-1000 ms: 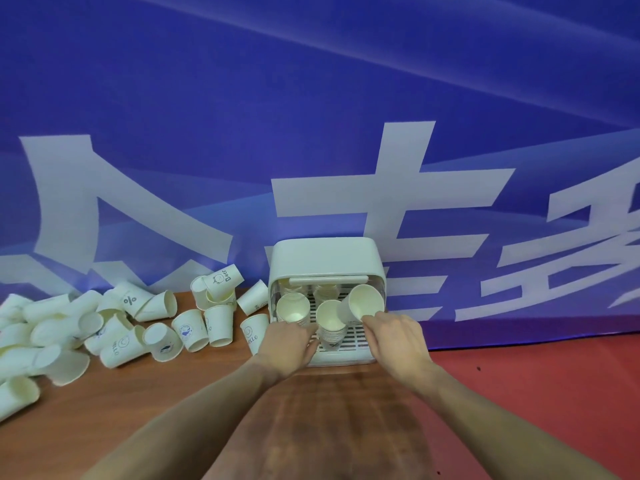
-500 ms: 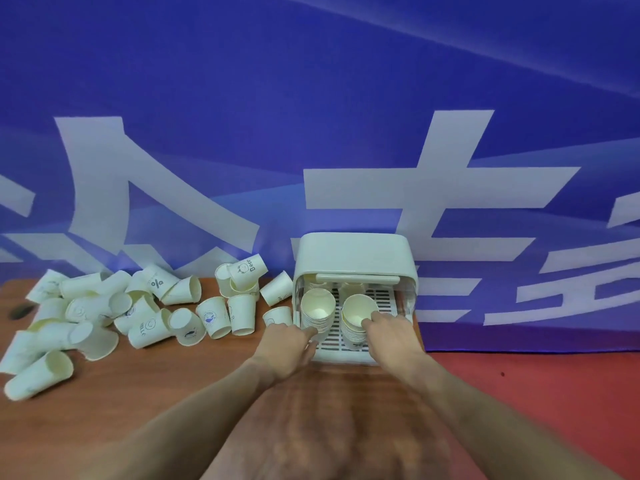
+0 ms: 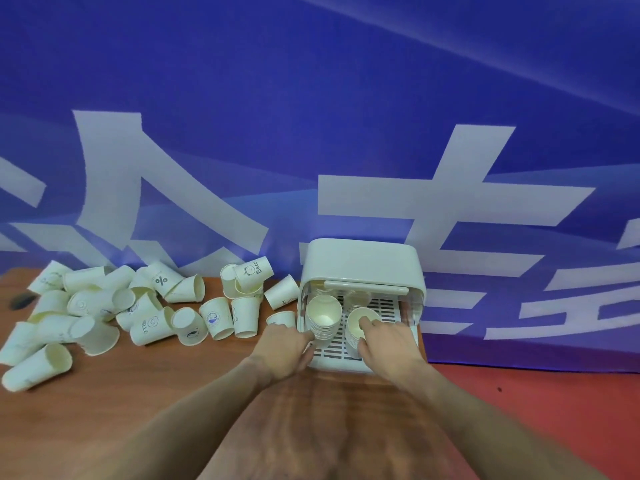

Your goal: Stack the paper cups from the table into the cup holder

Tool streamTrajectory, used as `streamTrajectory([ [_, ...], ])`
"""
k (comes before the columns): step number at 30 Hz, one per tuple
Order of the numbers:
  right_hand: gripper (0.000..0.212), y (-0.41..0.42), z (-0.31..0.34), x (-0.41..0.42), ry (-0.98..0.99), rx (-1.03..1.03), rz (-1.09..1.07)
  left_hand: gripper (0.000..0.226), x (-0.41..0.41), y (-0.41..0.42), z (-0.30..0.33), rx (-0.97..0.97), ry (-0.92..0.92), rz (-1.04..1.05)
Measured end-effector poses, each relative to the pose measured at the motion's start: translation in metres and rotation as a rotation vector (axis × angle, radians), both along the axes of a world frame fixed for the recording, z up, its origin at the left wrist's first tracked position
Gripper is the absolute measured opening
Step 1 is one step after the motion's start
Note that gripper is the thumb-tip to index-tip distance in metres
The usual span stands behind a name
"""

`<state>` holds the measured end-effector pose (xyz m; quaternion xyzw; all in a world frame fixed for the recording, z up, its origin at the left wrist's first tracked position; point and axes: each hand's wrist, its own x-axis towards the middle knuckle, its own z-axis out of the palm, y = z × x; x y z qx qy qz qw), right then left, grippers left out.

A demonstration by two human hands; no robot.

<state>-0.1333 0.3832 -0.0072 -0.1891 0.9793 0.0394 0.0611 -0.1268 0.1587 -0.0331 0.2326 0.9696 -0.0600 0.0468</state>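
Rear cups (image 3: 356, 295) behind lid (image 3: 363, 263)

Illumination is even and moderately bright, with a cool violet cast from the blue banner (image 3: 311, 98). No single light source is identifiable. Shadows are soft and faint, lying close under the scattered paper cups (image 3: 104, 317) and inside the cup holder (image 3: 362, 271). The wooden bench (image 3: 173, 393) shows a mild sheen near the bottom centre, without harsh glare. Wide-angle distortion bends the frame edges. Forearms in the foreground are soft; overall detail is slightly smeared.
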Motion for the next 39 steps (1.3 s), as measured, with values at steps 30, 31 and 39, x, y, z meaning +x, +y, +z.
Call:
streamTrajectory([
  [30,0.081,-0.292,-0.005,0.03,-0.222,-0.021,0.375,0.097,0.126,-0.331,-0.005,0.007,-0.213,0.651],
  [31,0.08,-0.301,-0.007,0.029,-0.231,-0.019,0.378,0.097,0.126,-0.34,-0.007,0.009,-0.219,0.662],
  [39,0.08,-0.372,-0.03,0.011,-0.334,-0.023,0.327,0.097,0.087,-0.392,-0.018,0.006,-0.291,0.622],
])
